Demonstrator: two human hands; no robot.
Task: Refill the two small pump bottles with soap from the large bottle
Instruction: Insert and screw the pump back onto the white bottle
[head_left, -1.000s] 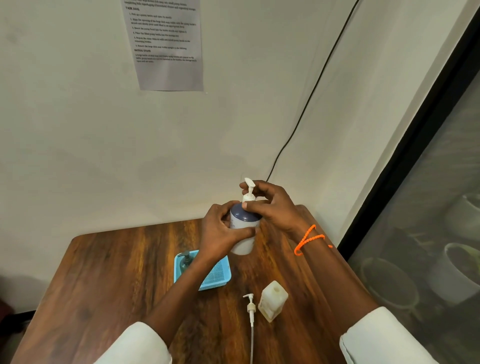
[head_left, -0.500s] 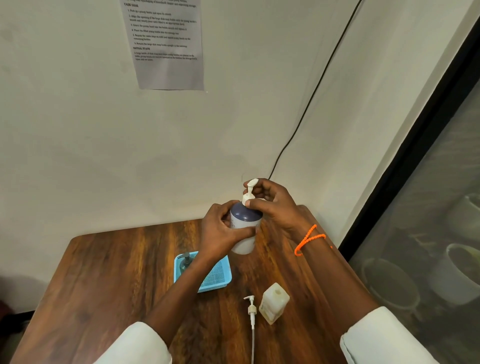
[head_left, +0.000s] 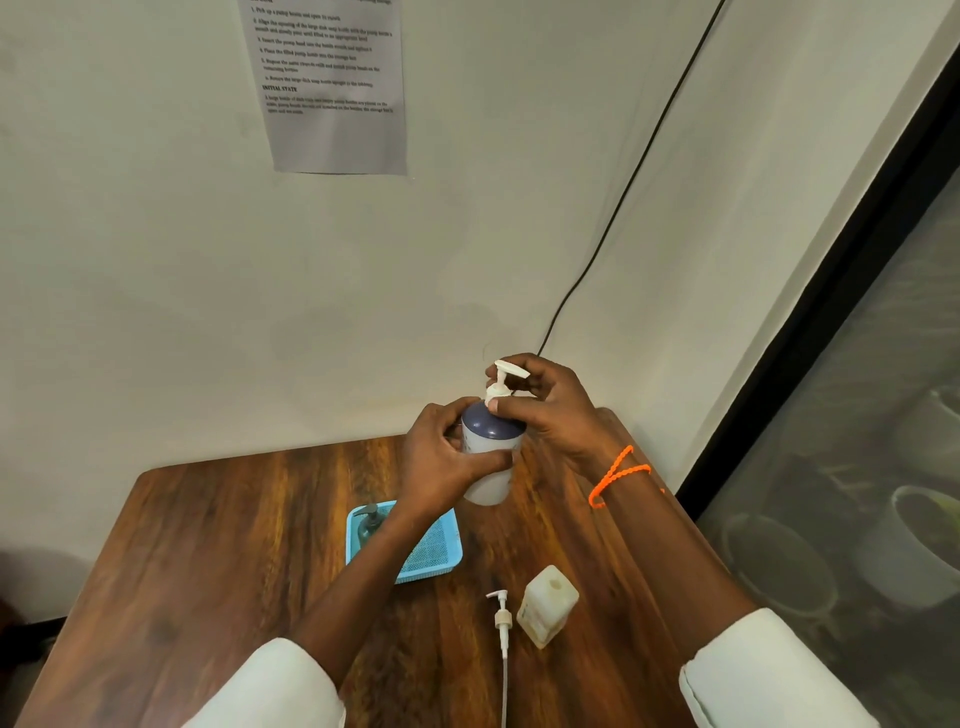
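Above the far side of the wooden table (head_left: 218, 545) I hold the large white bottle (head_left: 491, 467) with a dark blue shoulder. My left hand (head_left: 441, 462) wraps around its body. My right hand (head_left: 545, 410) pinches the white pump head (head_left: 504, 382) at the bottle's neck. A small dark pump bottle (head_left: 370, 525) stands in the blue basket (head_left: 441, 551), partly hidden by my left forearm. A small cream bottle (head_left: 548, 605) with an open mouth stands near the front. Its white pump with a long tube (head_left: 503, 623) lies on the table beside it.
The table stands against a white wall with a printed sheet (head_left: 332, 88) and a black cable (head_left: 623, 192). A dark-framed glass panel (head_left: 857, 415) runs along the right, close to the table's right edge.
The pump head has turned under my right fingers, its spout swinging round to point right. Both hands and the bottle stay in about the same place.
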